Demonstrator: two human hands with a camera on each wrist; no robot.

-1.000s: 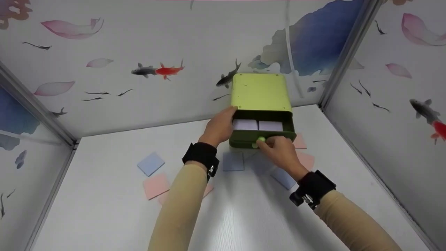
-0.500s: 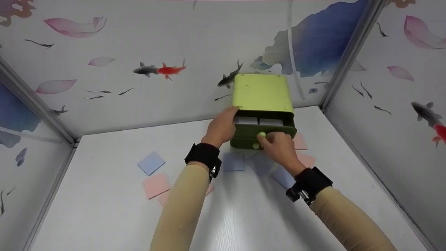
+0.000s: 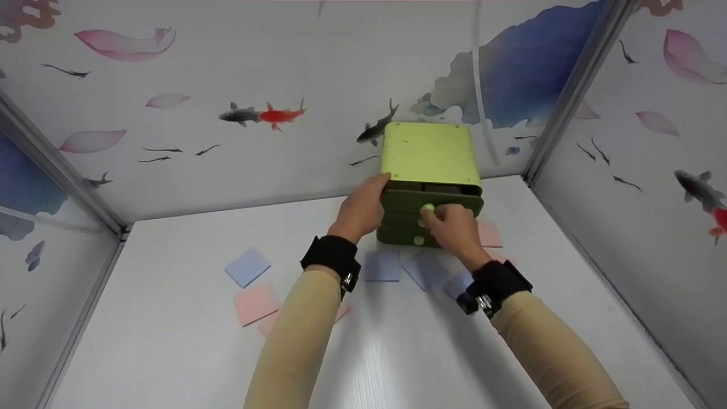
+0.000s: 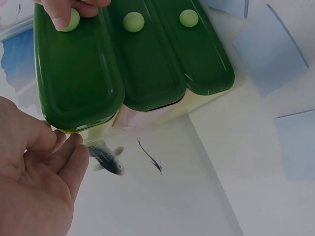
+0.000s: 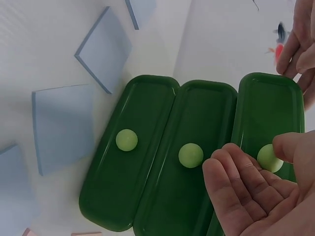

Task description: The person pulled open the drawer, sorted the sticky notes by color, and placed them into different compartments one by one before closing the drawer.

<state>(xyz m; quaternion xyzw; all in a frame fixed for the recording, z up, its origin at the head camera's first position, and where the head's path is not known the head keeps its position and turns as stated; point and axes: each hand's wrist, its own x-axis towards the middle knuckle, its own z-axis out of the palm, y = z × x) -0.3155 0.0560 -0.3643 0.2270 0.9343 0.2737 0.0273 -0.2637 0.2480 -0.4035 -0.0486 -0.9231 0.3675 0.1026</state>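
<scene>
A small drawer cabinet [image 3: 430, 150], with a lime-green shell and dark green fronts, stands at the back of the table. Three drawers are stacked in it, each with a round pale green knob. My right hand [image 3: 457, 230] pinches the knob [image 5: 269, 158] of the top drawer [image 4: 76, 73] between thumb and fingers. That drawer sticks out a little, with a narrow dark gap above its front and the contents mostly hidden. Gripping the cabinet's upper left edge is my left hand [image 3: 359, 209], thumb at the top corner and bent fingers against the side.
Flat blue squares [image 3: 382, 266] lie before the cabinet, and pink squares [image 3: 489, 234] to its right, partly behind my right arm. Further left are another blue square [image 3: 247, 267] and pink squares [image 3: 255, 304]. A patterned wall [image 3: 272, 159] rises close behind the cabinet.
The top drawer has slid inward with my right hand on its knob, and the two pale blocks inside have gone from sight. My left hand has kept its hold on the cabinet.
</scene>
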